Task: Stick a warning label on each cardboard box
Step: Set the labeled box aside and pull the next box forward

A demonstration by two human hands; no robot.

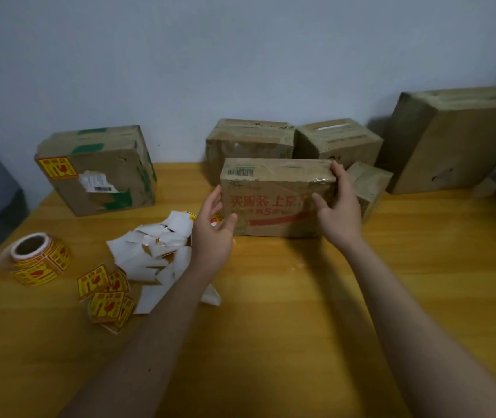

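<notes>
A cardboard box with red print [274, 197] stands on its edge in the middle of the wooden table [301, 312]. My right hand [338, 206] grips its right end, fingers over the top corner. My left hand [213, 227] touches its left end, thumb on the front face. A box leaning on the wall at the left [99, 170] carries a yellow warning label [57, 168]. The yellow label roll [37, 259] sits at the far left, and several loose yellow labels [105, 294] lie near it.
Three unlabelled boxes stand against the wall behind the held one: [249, 146], [338, 143] and a big one [454, 140] at the right; a small box [368, 185] leans behind my right hand. A heap of white backing papers [156, 254] lies left of my left arm.
</notes>
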